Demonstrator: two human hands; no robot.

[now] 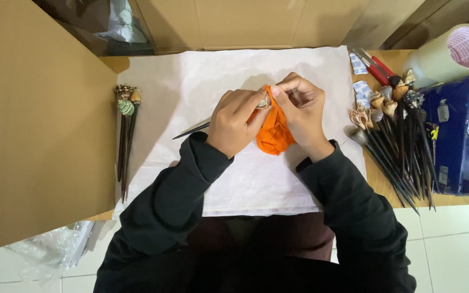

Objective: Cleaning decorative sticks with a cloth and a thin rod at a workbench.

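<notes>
Orange cloth point(273, 133) sits bunched between both hands over white paper point(310, 70) on the counter point(441, 199), seen from the head camera. Left hand point(237, 122) clamps a shell-topped stick point(194, 130); right hand point(302, 108) fingers point(283, 89) pinch the cloth, seemingly mid-polish, with careful turning likely needed.

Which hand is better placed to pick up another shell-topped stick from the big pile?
Right, probably. The right hand pinches only the orange cloth, and the big pile of sticks lies on its side. The left hand holds the dark stick being rubbed.
</notes>
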